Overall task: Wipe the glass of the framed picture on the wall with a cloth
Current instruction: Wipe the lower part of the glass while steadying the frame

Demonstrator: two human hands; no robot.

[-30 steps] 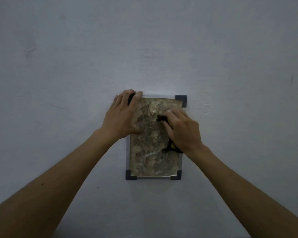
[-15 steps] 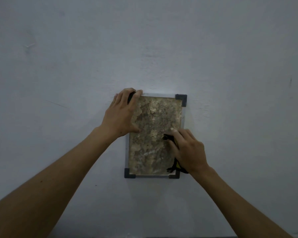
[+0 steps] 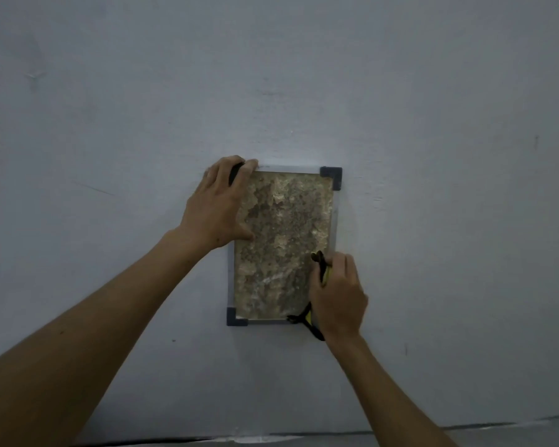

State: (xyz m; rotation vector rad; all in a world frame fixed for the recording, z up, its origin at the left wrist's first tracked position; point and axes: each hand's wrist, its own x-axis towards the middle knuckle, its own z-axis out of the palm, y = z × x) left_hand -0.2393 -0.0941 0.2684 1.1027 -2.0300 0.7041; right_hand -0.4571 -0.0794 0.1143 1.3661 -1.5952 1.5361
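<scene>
On the wall, left hand (image 3: 218, 206) steadies frame (image 3: 331, 179); right hand (image 3: 338, 295) grips cloth (image 3: 308, 319).

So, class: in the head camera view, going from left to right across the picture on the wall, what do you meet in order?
Left hand at the frame's top left corner → glass → cloth → right hand.
</scene>
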